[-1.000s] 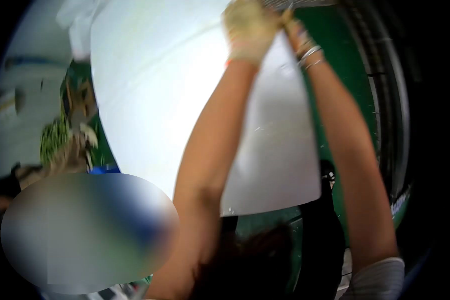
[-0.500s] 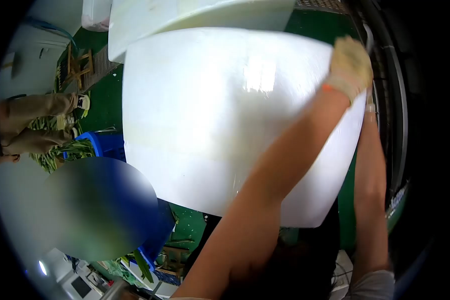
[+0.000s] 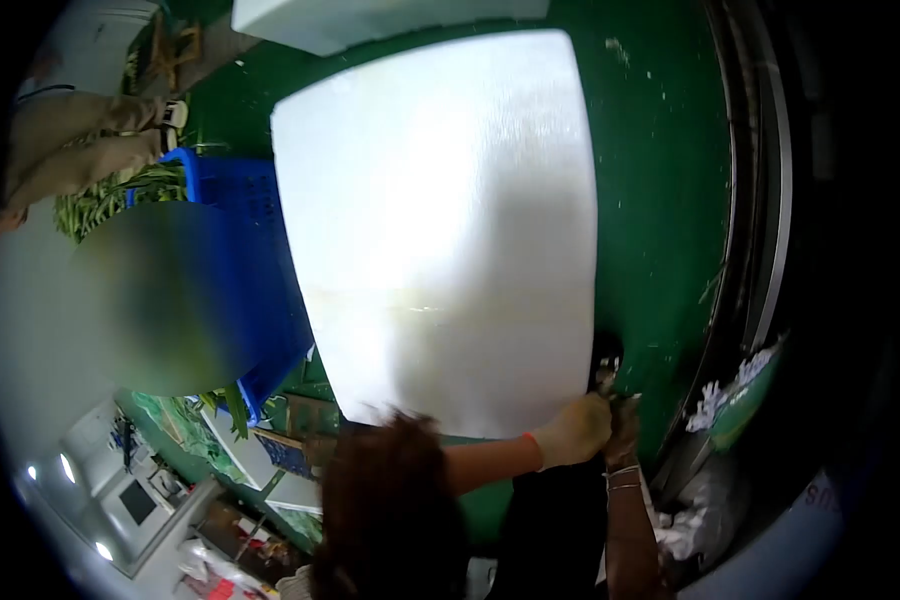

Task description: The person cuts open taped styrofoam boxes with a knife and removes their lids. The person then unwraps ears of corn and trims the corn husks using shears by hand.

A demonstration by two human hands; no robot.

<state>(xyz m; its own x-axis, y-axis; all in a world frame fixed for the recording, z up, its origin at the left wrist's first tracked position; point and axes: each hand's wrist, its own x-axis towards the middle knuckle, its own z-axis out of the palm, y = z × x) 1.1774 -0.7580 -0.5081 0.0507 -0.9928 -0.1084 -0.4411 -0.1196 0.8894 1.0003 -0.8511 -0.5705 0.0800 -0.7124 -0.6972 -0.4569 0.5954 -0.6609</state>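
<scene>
A large white foam box lies on the green floor. My left hand, in a pale glove with an orange cuff edge, is closed beside the box's near right corner. What is inside its fingers is hidden. Just right of it, almost touching, my right hand has bent fingers and a pale band at the wrist. Whether it grips anything is too small to make out. A small dark object with shiny spots shows just above both hands; its kind is unclear. Brown hair covers part of my left arm.
Another white foam box stands beyond. A blue crate with green leafy stalks is at the left, partly behind a blurred disc. A person's beige trouser legs are there too. A dark metal edge runs along the right.
Both hands have come from the box's far right part back to its near right corner. The view has shifted, showing more floor to the right and less of the second box.
</scene>
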